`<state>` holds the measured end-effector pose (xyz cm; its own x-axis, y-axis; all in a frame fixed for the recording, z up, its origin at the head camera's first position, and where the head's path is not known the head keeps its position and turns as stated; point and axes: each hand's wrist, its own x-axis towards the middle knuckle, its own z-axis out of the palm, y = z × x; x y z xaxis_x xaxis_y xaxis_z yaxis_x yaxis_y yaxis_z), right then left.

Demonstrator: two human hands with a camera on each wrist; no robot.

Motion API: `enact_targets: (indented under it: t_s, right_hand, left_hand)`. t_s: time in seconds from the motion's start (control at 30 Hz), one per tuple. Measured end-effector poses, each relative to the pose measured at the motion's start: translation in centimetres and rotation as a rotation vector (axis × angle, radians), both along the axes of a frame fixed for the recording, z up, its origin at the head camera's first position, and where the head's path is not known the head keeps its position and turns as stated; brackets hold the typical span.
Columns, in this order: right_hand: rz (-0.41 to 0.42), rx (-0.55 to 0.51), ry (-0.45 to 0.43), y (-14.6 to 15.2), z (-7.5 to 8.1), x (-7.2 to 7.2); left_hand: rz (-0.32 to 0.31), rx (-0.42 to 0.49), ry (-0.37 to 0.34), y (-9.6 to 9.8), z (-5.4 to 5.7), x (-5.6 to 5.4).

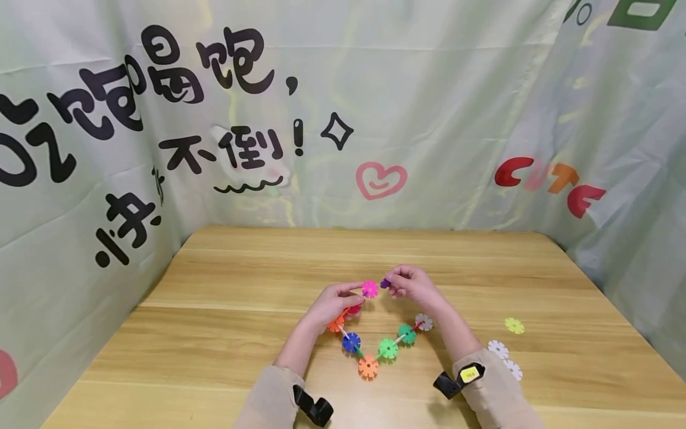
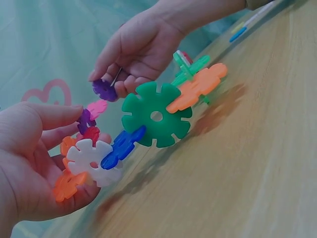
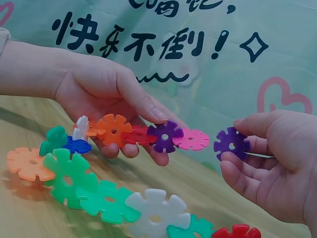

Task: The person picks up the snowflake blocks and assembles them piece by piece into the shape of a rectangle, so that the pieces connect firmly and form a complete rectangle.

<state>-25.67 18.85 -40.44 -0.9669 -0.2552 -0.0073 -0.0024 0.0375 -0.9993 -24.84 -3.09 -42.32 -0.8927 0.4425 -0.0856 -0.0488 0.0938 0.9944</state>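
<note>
A chain of colourful plastic snowflake discs [image 1: 388, 348] curves between the two hands over the table. My left hand [image 1: 332, 304] holds the chain near one end, its thumb on a purple disc [image 3: 165, 136]. Past that thumb sticks out the end disc, a pink one [image 3: 192, 140]. With thumb and fingers my right hand [image 1: 412, 286] pinches a separate purple snowflake disc [image 3: 232, 144], a small gap away from the pink one. In the left wrist view a thin pale edge [image 2: 116, 75] shows between the right fingers; I cannot tell what it is.
Loose on the wooden table [image 1: 241, 262], right of the right forearm, lie a yellow disc [image 1: 514, 325] and white discs [image 1: 498, 349]. Printed cloth [image 1: 429, 119] stands behind and at the sides. Each sleeve carries a black wrist camera [image 1: 313, 406].
</note>
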Motion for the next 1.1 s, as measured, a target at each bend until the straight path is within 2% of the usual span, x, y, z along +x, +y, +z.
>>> enact_targets:
  t_s: [0.43, 0.8, 1.1]
  right_hand:
    - [-0.002, 0.008, 0.007, -0.39, -0.54, 0.01]
    - [-0.008, 0.159, 0.075, -0.63, -0.51, -0.02]
    - [0.054, 0.156, 0.107, -0.13, -0.13, 0.32]
  left_hand:
    - [-0.005, -0.003, 0.000, 0.03, -0.15, 0.06]
    - [-0.012, -0.031, 0.026, -0.02, 0.02, 0.08]
    - [-0.039, -0.036, 0.031, -0.14, -0.08, 0.00]
